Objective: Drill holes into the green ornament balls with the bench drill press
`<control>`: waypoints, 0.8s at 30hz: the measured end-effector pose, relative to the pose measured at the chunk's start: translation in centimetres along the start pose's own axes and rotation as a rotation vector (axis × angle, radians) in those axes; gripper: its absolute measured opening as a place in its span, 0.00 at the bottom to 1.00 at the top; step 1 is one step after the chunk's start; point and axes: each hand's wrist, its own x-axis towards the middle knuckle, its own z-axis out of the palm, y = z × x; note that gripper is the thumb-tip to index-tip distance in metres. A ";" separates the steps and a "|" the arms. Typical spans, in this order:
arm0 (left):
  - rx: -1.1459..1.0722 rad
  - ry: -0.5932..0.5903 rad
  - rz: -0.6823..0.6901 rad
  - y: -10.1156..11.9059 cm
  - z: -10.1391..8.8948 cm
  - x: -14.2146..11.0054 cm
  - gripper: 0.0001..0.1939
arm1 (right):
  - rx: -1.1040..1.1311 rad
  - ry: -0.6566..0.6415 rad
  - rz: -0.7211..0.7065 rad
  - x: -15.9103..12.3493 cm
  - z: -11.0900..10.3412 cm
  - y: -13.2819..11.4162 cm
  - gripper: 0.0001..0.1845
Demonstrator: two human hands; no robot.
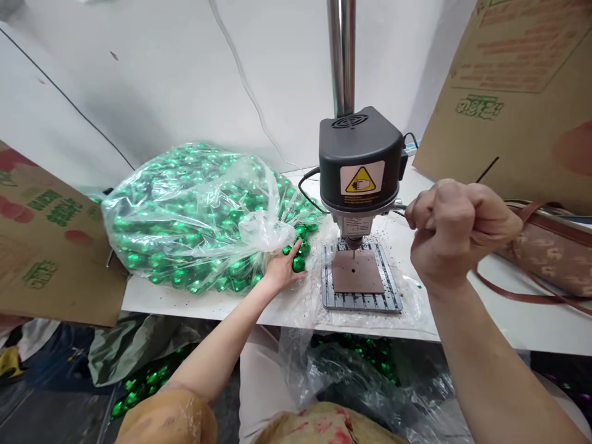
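My left hand [280, 269] is at the gathered mouth of a clear plastic bag [266, 233] full of shiny green balls. Its finger and thumb are around a few green balls [298, 264] at that opening; some fingers are hidden. My right hand [456, 231] is raised in a fist around the lever of a small black bench drill press [361, 166]. Below the drill bit [354, 253], a brown square board [357, 271] with a dark hole lies on the slotted metal base [388, 302]. No ball sits under the bit.
Cardboard boxes stand at the left [60, 240] and right [522, 92]. A brown strapped bag [550, 253] lies beyond my right arm. Dark specks litter the white table [185, 303]. Crumpled clear plastic [393, 388] and more green balls are below the table edge.
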 end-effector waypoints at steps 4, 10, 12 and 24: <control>0.109 0.058 0.034 1.1 0.5 0.0 0.50 | 0.014 0.052 -0.014 0.0 0.0 0.2 0.29; 0.254 0.128 0.140 2.0 1.6 0.2 0.40 | 0.017 0.077 0.043 -0.2 -0.3 0.4 0.27; 0.232 0.134 0.191 1.6 1.7 -0.3 0.37 | 0.028 0.088 0.053 -0.2 -0.3 0.4 0.29; -1.771 0.135 0.155 5.3 -1.9 -4.9 0.35 | -0.013 0.030 -0.022 -0.2 0.0 0.2 0.28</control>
